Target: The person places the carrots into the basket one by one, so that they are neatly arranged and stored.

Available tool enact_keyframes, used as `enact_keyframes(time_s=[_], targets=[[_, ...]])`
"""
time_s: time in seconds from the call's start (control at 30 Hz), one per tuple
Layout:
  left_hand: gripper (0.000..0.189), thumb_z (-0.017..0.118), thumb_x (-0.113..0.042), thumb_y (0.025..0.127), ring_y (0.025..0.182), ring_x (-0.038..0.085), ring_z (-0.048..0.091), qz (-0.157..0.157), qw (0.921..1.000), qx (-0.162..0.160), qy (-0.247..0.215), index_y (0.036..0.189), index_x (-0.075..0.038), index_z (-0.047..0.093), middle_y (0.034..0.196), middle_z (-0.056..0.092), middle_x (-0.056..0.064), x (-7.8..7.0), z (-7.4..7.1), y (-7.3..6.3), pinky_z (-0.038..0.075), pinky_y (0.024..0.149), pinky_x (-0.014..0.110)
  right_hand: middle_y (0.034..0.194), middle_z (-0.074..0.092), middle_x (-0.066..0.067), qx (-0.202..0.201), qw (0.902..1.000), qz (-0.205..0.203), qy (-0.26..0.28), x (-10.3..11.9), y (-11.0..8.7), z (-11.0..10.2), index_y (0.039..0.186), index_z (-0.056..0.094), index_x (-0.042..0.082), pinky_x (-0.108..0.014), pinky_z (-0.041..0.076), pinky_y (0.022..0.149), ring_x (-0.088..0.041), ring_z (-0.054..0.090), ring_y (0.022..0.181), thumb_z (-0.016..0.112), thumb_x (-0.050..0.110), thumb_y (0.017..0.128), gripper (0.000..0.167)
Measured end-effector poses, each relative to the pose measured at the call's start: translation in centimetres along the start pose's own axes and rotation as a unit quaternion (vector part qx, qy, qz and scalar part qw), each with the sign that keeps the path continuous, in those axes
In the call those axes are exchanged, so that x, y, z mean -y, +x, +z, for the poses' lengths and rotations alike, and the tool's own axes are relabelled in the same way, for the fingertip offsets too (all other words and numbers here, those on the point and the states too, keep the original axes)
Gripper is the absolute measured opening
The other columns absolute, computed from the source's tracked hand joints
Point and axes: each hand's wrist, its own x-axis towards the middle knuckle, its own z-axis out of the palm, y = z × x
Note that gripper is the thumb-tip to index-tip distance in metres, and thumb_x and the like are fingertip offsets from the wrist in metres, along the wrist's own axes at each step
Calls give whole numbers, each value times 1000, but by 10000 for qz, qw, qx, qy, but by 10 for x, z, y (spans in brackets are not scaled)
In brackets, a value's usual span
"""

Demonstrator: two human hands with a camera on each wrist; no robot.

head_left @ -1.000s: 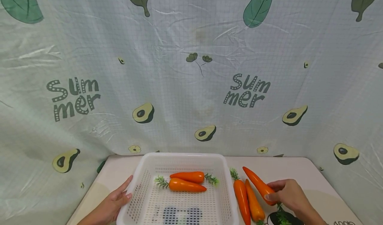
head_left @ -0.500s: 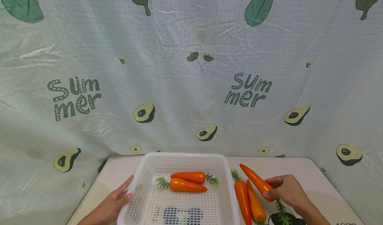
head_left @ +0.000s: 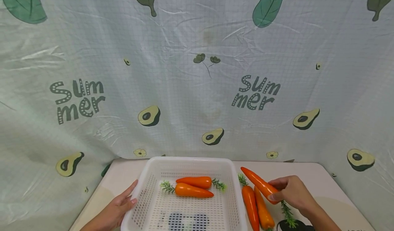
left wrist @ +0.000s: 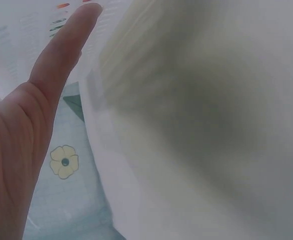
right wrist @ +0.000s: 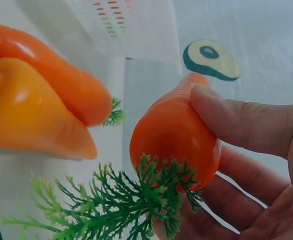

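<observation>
In the head view my right hand [head_left: 290, 193] pinches a carrot [head_left: 258, 183] near its thick end, thumb on one side and fingers on the other. Its tip points up and left, and its green leafy top [right wrist: 151, 200] hangs below my fingers. My left hand [head_left: 118, 205] touches the left wall of a white perforated basket [head_left: 144, 190], fingers straight. Inside the basket lie two carrots, one [head_left: 195, 181] behind the other [head_left: 192, 190], leafy tops at opposite ends. Two more carrots lie on the table right of the basket, a redder one [head_left: 250, 205] and a yellower one [head_left: 263, 210].
The pale table [head_left: 303, 173] has a dark printed patch [head_left: 300, 226] near the front right, under the hanging leaves. A curtain [head_left: 184, 87] printed with avocados and leaves hangs behind the table and along both sides.
My right hand has raised the carrot and carried it left toward the basket, its tip now over the carrots on the table. The left hand and basket have stayed put.
</observation>
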Motion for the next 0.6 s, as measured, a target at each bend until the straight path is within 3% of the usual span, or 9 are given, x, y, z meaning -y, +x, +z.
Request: enact_keyframes(time_s=[0.27,0.6], targets=[[86,47,-28,112,129,30,60,-70,9999,-132,30,162,-12,-20,165,3,41,-3,2,0,55,100,61,102,80,-14,191,9992,-356,43,5,-2,0,118,75,-7,-39,65,75,-23,72,89,90,-1,71,49],[86,46,-31,113,124,25,60,30,9999,79,-63,160,-11,-23,165,8,41,0,0,-1,57,100,59,100,80,-13,251,9985,-488,-75,15,-3,5,115,77,-5,-39,66,74,-23,71,86,90,-3,70,47]])
